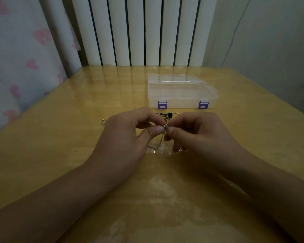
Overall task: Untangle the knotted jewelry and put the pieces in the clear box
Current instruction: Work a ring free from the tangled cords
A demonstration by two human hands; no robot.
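- The knotted jewelry [165, 126] sits pinched between both hands, raised just above the counter [77, 106] at the middle of the view; a small silvery bead or clasp and a gold curved bit show at the pinch point.
- The left hand [128, 132] comes in from 8 o'clock, its thumb and forefinger closed together on the piece; the other fingers are curled behind.
- The right hand [197, 132] comes in from 4 o'clock and pinches the same spot from the opposite side, thumb tip nearly touching the left thumb tip.
- A thin pale chain hangs from the pinch toward 6 o'clock, down to the counter between the two hands; its long axis runs roughly 12 to 6.
- A black cord with gold ends [168, 115] lies just past the fingertips at 12 o'clock; whether it joins the held piece I cannot tell.
- The clear box [182, 92] lies farther on at 12 to 1 o'clock, lid shut, two purple latches facing the person. It is slightly nearer the right hand.
- A small loose metal piece [104, 122] rests on the counter at 9 o'clock of the left hand, just beside it.
- Judgement: the untangling is under way, nothing looks placed in the box, and the box must be unlatched before any piece goes in.
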